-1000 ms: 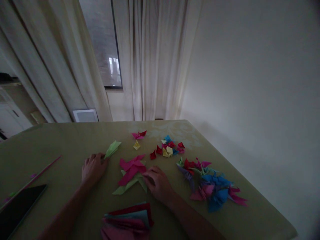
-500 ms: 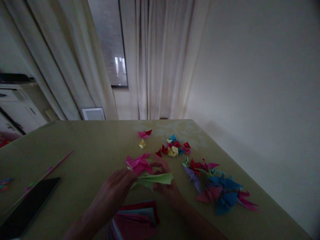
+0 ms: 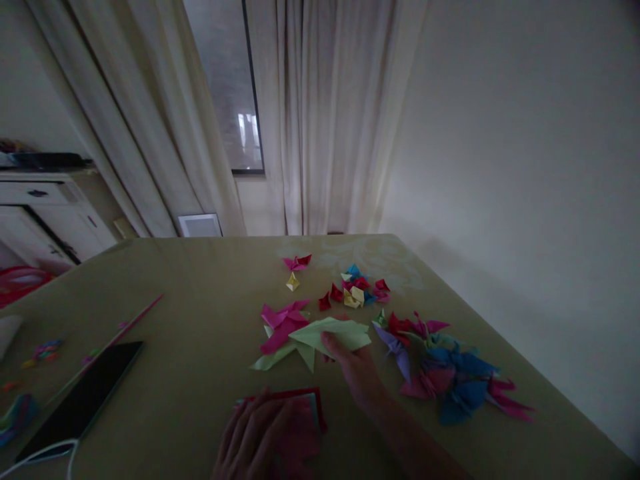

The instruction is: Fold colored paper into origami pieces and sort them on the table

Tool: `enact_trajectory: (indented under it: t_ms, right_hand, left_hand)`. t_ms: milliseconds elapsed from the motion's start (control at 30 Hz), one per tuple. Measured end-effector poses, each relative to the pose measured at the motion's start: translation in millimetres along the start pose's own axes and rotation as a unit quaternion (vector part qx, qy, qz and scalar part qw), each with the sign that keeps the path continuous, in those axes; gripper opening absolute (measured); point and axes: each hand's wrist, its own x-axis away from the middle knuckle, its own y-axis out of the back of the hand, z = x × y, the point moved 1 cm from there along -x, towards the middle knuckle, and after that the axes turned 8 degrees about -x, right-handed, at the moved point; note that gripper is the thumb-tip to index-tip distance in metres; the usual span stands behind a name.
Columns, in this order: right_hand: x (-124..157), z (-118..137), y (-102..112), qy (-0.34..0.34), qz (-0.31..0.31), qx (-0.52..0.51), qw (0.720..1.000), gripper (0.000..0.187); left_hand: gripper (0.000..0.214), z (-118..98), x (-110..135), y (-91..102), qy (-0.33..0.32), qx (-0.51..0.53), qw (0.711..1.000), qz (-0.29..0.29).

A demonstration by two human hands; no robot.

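My right hand (image 3: pixel 355 365) pinches a pale green folded paper (image 3: pixel 330 333), thumb on top and fingertips mostly hidden beneath. Its pointed flaps lie against a magenta folded paper (image 3: pixel 283 325) on the table. At the near edge my left hand (image 3: pixel 256 430) rests over a stack of coloured paper sheets (image 3: pixel 303 427), red and pink on top, fingers stretched out and slightly apart. To the right of my right hand lies a heap of folded paper cranes (image 3: pixel 453 373) in blue, pink, red and purple.
Small folded paper pieces (image 3: pixel 356 293) lie further back, with a yellow one (image 3: pixel 293 283) beside a pink one (image 3: pixel 297 263). On the left are a black phone (image 3: pixel 83 400), a white cable (image 3: pixel 70 445) and a thin pink stick (image 3: pixel 133 327). A wall (image 3: pixel 525 200) borders the table (image 3: pixel 200 287) on the right.
My left hand has let go of the green paper and moved down onto the paper stack. My right hand has turned the green paper flatter. The view has shifted slightly left.
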Motion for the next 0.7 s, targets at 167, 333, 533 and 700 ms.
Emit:
enact_trajectory:
  t_ms: [167, 333, 533, 700]
  right_hand:
    - [-3.8, 1.5, 7.5, 0.009, 0.020, 0.019, 1.000, 0.033]
    - [-12.9, -1.7, 13.2, 0.037, 0.004, -0.012, 0.999, 0.030]
    - [-14.0, 3.3, 12.5, 0.059, 0.008, -0.034, 0.998, 0.030]
    - [-7.2, 8.3, 12.4, 0.028, 0.004, 0.007, 1.000, 0.026]
  left_hand:
    - [0.103, 1.1, -43.1, -3.7, -0.018, 0.059, 0.998, -0.013]
    - [0.095, -4.5, -78.9, -3.8, -0.020, 0.119, 0.992, 0.023]
    - [0.042, -7.3, -100.0, 2.0, -0.056, 0.190, 0.979, 0.046]
    - [0.031, 7.3, -96.4, 2.7, -0.076, 0.224, 0.971, -0.008]
